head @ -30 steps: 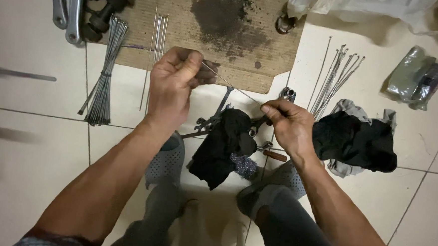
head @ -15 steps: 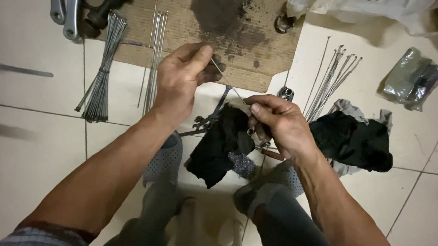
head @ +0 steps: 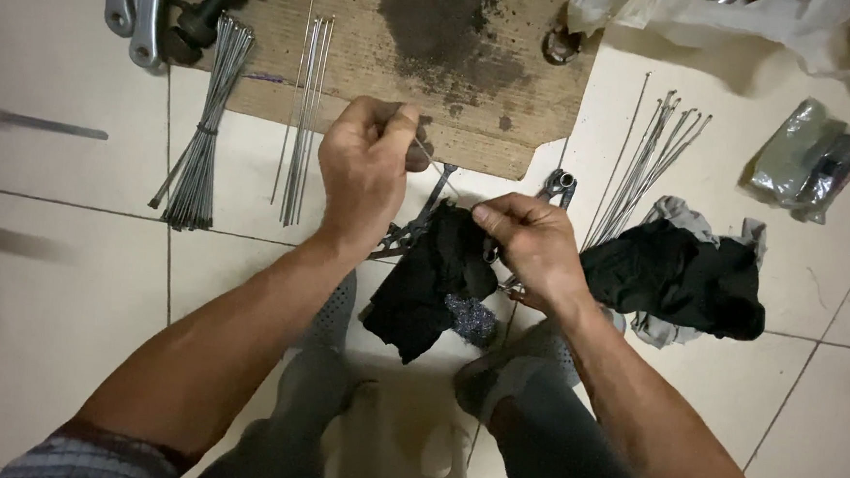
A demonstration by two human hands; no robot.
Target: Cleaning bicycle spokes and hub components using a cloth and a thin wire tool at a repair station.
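The left hand point(head: 365, 173) pinches one end of a thin metal spoke point(head: 436, 165) between thumb and fingers, its grip closed on the wire. The right hand point(head: 531, 245) is closed around a black rag point(head: 428, 278) that wraps the lower part of the same spoke, so the spoke runs slanted between the two hands, above the tiled floor point(head: 45, 277).

The spoke looks light, stiff and springy; being so thin and smooth it probably slips easily, so I judge that the ends are the best places to hold it, not the middle. The rag is soft and limp, hangs down in folds, and a small wad of steel wool point(head: 469, 317) (grey and fuzzy) shows beneath it.

Around the hands: a tied bundle of spokes point(head: 202, 140) lies on the left, some loose spokes point(head: 305, 116) lie on a stained piece of cardboard point(head: 455, 37), and another fan of spokes point(head: 642, 163) lies on the right. A second dark cloth point(head: 680, 277) lies crumpled beside them, and a small wrench point(head: 559, 186) rests near the cardboard edge.
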